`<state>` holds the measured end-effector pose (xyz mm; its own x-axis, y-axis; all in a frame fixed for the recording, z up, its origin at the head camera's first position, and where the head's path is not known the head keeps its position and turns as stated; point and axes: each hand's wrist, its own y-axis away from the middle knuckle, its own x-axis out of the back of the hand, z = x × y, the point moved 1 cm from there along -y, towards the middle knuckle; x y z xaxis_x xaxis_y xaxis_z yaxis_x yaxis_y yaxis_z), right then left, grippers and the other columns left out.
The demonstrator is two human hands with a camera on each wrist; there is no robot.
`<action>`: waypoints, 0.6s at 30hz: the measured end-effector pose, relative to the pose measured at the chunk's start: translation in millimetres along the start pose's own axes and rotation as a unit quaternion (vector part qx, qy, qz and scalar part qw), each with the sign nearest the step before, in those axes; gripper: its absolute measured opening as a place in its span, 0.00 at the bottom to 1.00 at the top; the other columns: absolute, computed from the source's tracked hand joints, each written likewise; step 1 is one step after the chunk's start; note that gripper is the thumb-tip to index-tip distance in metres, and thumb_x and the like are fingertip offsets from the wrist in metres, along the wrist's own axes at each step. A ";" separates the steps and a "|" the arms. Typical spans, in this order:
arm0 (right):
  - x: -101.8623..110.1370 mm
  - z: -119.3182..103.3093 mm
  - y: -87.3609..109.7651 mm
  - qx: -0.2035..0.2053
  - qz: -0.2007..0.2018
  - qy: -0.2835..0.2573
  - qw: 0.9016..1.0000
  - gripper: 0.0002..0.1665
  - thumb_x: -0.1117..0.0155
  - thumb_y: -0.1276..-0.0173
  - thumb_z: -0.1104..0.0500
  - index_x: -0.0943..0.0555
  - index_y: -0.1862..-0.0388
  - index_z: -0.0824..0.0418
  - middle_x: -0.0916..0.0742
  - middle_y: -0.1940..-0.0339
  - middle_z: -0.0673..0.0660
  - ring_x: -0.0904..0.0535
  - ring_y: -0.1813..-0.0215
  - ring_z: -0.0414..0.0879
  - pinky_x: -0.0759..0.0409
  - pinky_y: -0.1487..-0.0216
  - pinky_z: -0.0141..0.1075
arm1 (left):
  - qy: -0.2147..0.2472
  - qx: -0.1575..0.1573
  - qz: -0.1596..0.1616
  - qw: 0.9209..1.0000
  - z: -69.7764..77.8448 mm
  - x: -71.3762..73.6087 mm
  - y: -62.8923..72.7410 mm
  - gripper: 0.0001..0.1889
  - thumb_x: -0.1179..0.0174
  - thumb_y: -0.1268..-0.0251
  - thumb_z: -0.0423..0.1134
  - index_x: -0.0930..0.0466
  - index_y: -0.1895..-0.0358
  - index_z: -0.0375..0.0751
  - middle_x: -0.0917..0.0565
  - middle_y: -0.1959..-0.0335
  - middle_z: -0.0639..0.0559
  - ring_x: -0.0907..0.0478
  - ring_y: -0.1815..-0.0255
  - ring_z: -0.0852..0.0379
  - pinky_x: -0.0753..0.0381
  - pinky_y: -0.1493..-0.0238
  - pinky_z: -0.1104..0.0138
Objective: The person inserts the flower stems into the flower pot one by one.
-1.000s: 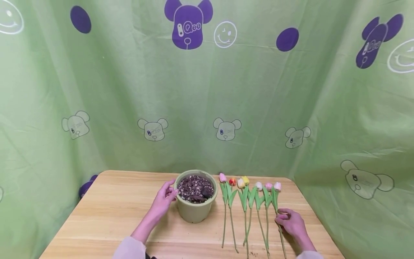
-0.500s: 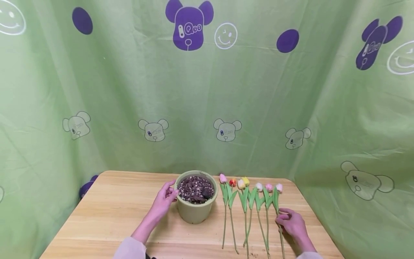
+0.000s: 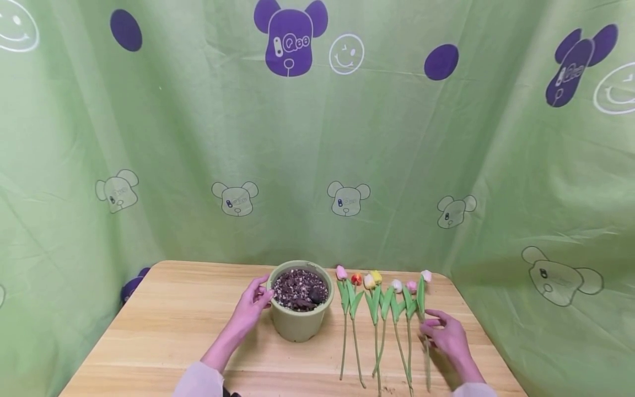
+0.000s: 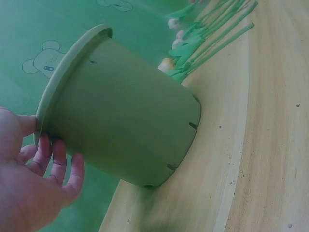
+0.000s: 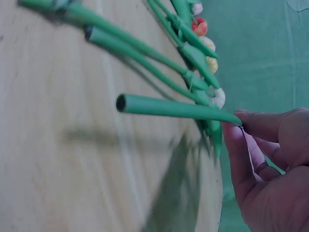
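My left hand (image 3: 248, 311) grips the rim of a light green flowerpot (image 3: 297, 325), thumb at the lip and fingers against the outer wall, as the left wrist view shows. Dark soil (image 3: 300, 289) with pale specks fills the upright pot. Thumb and fingers of my right hand (image 3: 448, 333) pinch the stem of a pale pink artificial tulip (image 3: 421, 298). In the right wrist view the stem (image 5: 164, 107) is raised off the wood, its cut end hollow and its shadow lying apart below. Several other tulips (image 3: 384, 309) lie side by side between pot and right hand.
The wooden table (image 3: 188, 320) carries everything. A green curtain (image 3: 397, 149) with cartoon bear heads hangs behind it and down both sides. Small dark crumbs (image 3: 389, 389) lie near the front edge by the stems.
The pale pink tulip in my right hand has risen from the table, its bloom moving up and its stem end swinging left. The left hand and flowerpot have stayed in place.
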<state>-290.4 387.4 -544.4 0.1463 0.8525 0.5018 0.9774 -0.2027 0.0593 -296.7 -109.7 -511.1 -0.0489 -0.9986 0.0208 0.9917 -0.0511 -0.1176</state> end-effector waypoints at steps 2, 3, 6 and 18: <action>-1.2 -4.3 -0.1 0.004 -0.001 -0.006 1.000 0.37 0.33 0.31 0.68 0.34 0.25 0.72 0.19 0.41 0.76 0.11 0.58 0.55 0.09 0.62 0.39 | -0.004 -0.002 -0.003 1.000 -0.9 0.0 0.1 0.28 0.44 0.23 0.32 0.36 0.23 0.35 0.22 0.54 0.41 0.22 0.52 0.54 0.15 0.43 0.65; -1.8 -6.6 0.2 0.006 -0.001 -0.008 1.000 0.38 0.33 0.31 0.68 0.34 0.25 0.72 0.19 0.40 0.76 0.11 0.58 0.55 0.09 0.62 0.39 | -0.004 -0.001 -0.003 1.000 -1.1 0.0 0.0 0.28 0.44 0.23 0.32 0.36 0.23 0.35 0.22 0.54 0.41 0.22 0.52 0.54 0.15 0.43 0.66; -4.1 -15.9 0.8 0.005 -0.001 -0.019 1.000 0.38 0.33 0.30 0.67 0.34 0.24 0.70 0.20 0.39 0.75 0.11 0.59 0.55 0.09 0.63 0.38 | -0.006 -0.004 -0.004 1.000 -1.0 0.0 0.2 0.28 0.45 0.23 0.32 0.37 0.24 0.34 0.22 0.54 0.41 0.22 0.52 0.54 0.15 0.43 0.65; -18.1 -50.8 7.9 0.014 0.013 -0.046 0.999 0.37 0.31 0.30 0.66 0.31 0.24 0.66 0.19 0.38 0.72 0.13 0.62 0.52 0.09 0.62 0.40 | -0.004 -0.003 -0.003 1.000 -2.3 0.8 0.6 0.28 0.45 0.23 0.32 0.37 0.23 0.35 0.22 0.54 0.41 0.21 0.50 0.52 0.16 0.39 0.60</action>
<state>-293.1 345.8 -509.2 0.1839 0.8882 0.4211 0.9768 -0.2129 0.0224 -296.4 -110.6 -513.4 -0.0540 -0.9981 0.0285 0.9906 -0.0572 -0.1241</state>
